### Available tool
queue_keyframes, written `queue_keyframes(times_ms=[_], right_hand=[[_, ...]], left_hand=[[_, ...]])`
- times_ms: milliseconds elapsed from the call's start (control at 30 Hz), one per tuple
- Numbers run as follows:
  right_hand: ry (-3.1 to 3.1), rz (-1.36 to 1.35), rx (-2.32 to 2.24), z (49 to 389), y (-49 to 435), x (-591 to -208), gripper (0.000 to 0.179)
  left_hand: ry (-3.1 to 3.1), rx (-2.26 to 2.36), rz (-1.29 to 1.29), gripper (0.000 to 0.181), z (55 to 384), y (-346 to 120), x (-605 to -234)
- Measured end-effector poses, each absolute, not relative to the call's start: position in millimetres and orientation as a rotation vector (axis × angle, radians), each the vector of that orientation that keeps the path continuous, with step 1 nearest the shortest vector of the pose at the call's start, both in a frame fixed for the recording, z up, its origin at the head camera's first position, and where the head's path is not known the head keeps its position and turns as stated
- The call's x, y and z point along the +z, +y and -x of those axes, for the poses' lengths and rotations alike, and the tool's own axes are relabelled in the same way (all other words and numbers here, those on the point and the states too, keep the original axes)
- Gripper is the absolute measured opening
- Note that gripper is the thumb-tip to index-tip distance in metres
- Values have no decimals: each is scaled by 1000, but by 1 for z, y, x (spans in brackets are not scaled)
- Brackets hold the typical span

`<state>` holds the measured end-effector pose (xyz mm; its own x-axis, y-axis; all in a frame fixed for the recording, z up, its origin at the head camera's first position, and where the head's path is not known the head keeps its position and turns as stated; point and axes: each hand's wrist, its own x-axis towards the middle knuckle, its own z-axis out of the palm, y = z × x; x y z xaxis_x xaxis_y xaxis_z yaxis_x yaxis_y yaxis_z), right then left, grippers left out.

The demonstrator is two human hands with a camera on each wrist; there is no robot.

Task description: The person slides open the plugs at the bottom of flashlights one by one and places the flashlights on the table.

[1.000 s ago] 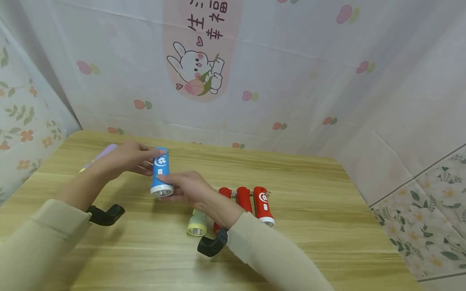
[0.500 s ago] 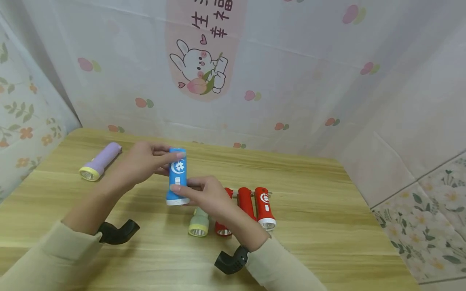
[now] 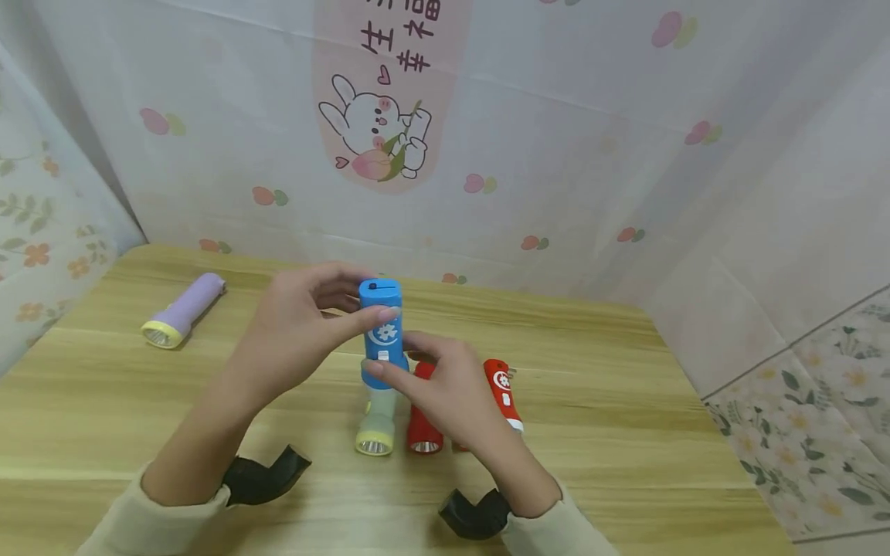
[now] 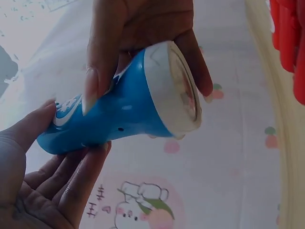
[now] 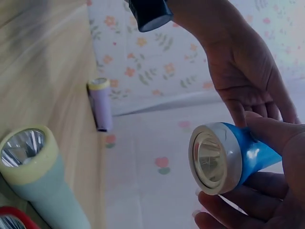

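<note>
Both hands hold one blue flashlight (image 3: 382,336) above the table, its white lens end showing in both wrist views. My left hand (image 3: 295,328) grips the narrow tail end, thumb across the front near the white flower print. Nearer the lens, my right hand (image 3: 445,386) pinches the body, its thumb just below the white switch. In the head view the tail end tips up toward me and the white rim is hidden. Just beneath the blue one lies a pale green flashlight (image 3: 376,428) with a yellow rim.
Red flashlights (image 3: 424,432) lie in a row beside the green one, partly covered by my right hand. A purple flashlight (image 3: 184,309) rests at the table's back left. A printed curtain (image 3: 556,154) hangs behind the wooden table (image 3: 626,432).
Both hands have carried the blue flashlight to the right, from near the purple one to above the green one. Its tail end now tilts toward the head camera, and the lens has turned out of sight.
</note>
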<state>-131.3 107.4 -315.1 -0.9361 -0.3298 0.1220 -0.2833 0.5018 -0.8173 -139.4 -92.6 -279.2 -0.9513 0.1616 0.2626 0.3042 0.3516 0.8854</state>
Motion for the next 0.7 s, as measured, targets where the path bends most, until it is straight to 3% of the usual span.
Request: queue_keyframes(times_ms=[133,400,700], right_hand=[[2749,569,-1506,126,116,-308,39],[2969,945,-1524,124,127,-312,47],[2990,1151,-1421,126,135,-310,46]], left_hand=[[-2374,-1730,505,38,133,-81,-272],[-2295,-1851,632,32,124,-64,-268],[-2324,-1914,675,29,120,-66,-266]])
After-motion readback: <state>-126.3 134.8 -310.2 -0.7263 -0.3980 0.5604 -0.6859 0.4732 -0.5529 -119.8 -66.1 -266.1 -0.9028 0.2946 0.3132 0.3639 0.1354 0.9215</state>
